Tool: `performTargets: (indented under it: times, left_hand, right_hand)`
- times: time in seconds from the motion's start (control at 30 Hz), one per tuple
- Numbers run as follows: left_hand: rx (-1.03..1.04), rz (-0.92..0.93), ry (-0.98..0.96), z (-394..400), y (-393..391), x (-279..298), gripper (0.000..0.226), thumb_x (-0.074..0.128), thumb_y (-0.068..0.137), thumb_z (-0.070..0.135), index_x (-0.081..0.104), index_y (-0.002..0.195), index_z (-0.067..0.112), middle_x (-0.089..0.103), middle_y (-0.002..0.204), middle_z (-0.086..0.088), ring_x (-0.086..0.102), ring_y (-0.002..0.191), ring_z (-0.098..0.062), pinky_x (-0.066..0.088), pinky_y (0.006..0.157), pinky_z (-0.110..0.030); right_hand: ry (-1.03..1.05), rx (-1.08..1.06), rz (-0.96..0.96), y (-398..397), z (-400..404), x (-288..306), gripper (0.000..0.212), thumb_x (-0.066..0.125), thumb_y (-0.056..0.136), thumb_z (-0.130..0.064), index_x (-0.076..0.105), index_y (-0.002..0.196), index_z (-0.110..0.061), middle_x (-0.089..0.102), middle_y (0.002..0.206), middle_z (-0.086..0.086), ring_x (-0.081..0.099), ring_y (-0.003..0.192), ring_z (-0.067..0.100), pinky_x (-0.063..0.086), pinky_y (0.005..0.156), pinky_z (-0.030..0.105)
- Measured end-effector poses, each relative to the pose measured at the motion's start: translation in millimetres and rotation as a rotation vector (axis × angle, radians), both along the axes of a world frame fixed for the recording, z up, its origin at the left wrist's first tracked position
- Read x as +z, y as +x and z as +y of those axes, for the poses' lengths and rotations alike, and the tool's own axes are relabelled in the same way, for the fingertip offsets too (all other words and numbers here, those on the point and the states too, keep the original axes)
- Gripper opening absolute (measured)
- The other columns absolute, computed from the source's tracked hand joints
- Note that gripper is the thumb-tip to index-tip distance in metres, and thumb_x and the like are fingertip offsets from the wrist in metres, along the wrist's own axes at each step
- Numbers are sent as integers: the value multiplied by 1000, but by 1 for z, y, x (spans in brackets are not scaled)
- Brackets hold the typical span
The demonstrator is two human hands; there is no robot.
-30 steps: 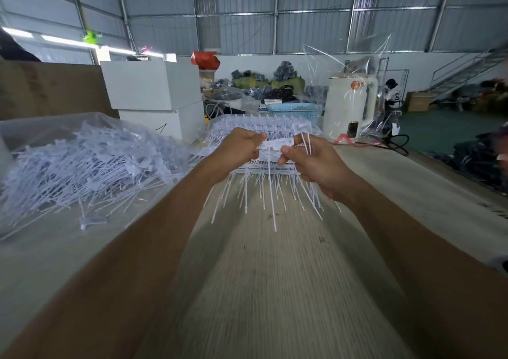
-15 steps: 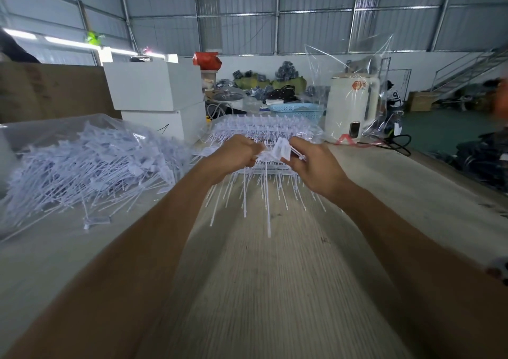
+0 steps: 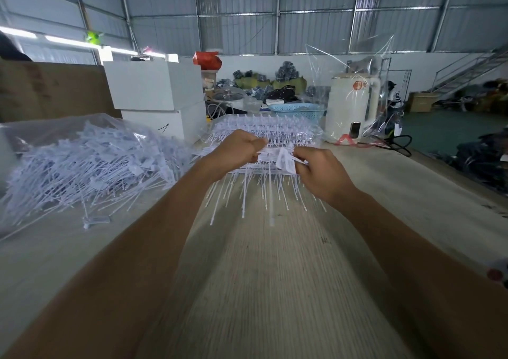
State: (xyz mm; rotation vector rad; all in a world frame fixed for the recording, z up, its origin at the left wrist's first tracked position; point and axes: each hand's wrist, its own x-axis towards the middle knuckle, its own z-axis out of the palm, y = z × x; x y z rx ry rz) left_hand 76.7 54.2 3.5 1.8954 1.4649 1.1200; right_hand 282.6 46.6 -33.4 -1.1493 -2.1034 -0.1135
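Both my hands are held out over a wooden table [image 3: 264, 290]. My left hand [image 3: 233, 149] grips the top end of a bunch of white plastic tag ties [image 3: 264, 191], whose thin stems hang down toward the table. My right hand [image 3: 321, 174] pinches a small white tag [image 3: 284, 159] at the head of that bunch, right beside my left hand's fingers. Behind the hands lies a stacked pile of the same ties [image 3: 266, 129].
A large loose heap of white ties on clear plastic [image 3: 82, 163] fills the table's left side, with one loose piece [image 3: 94, 220] in front. White boxes [image 3: 156, 94], a blue basket [image 3: 298, 111] and a plastic-wrapped white appliance [image 3: 353, 108] stand at the far end.
My right hand has turned the white tag from lying flat between both hands to crumpled and tilted at the bunch's right end. The bunch stays hanging in place.
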Motion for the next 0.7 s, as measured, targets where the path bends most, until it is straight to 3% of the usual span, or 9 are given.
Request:
performTargets:
  times: [0.03,0.07,0.1,0.17,0.23,0.4,0.57,0.7]
  left_hand:
    - [2,6,18,0,-1,0,47,58,101,31,59,65,0,46,88,15,51,47,-2,50,87,-36]
    - [9,21,27,1,-2,-1,56,58,101,32,50,48,15,53,65,-18,48,49,-8,51,88,-37]
    - [2,50,39,2,-4,-1,53,58,101,32,33,55,24,28,47,7,43,50,-13,51,82,-35]
    - [-15,143,80,2,-6,-2,50,58,100,32,43,56,15,37,48,3,36,50,-15,41,63,-27]
    - [-20,291,160,3,-5,-4,49,59,100,32,49,57,12,41,51,-1,37,47,-14,32,54,-25]
    - [42,577,268,3,3,-8,45,57,99,38,58,63,11,61,64,-9,60,69,-26,48,69,-36]
    - [34,536,307,2,6,-3,42,57,99,37,64,76,2,65,74,-18,62,73,-33,47,65,-37]
    - [21,517,325,2,7,-2,38,58,98,36,61,66,15,64,71,-10,61,71,-28,51,73,-41]
  right_hand:
    - [0,-5,-16,0,-1,-1,16,51,95,-8,54,80,-11,55,75,6,51,71,32,37,61,38]
    - [0,-10,-26,0,-1,-1,17,50,95,-8,52,79,-14,54,74,5,51,71,33,35,61,37]
    - [0,-18,-32,0,-1,-1,18,50,95,-9,52,79,-17,53,74,5,50,71,33,34,60,36]
    - [16,-56,-56,1,-2,-2,17,49,97,-14,57,83,-18,57,75,9,53,73,35,32,61,34]
    - [48,-114,-96,1,-2,-3,19,50,98,-22,65,88,-17,65,82,13,57,78,37,31,62,33]
    - [45,-194,-136,-1,-2,-3,27,50,99,-34,71,95,-18,69,89,13,62,85,38,36,66,32]
    - [26,-281,-87,-8,-1,3,26,49,98,-31,70,90,-17,52,75,6,57,75,35,38,66,33]
    - [4,-306,-59,-12,-1,4,27,49,98,-33,69,90,-17,52,76,6,61,77,36,42,66,35]
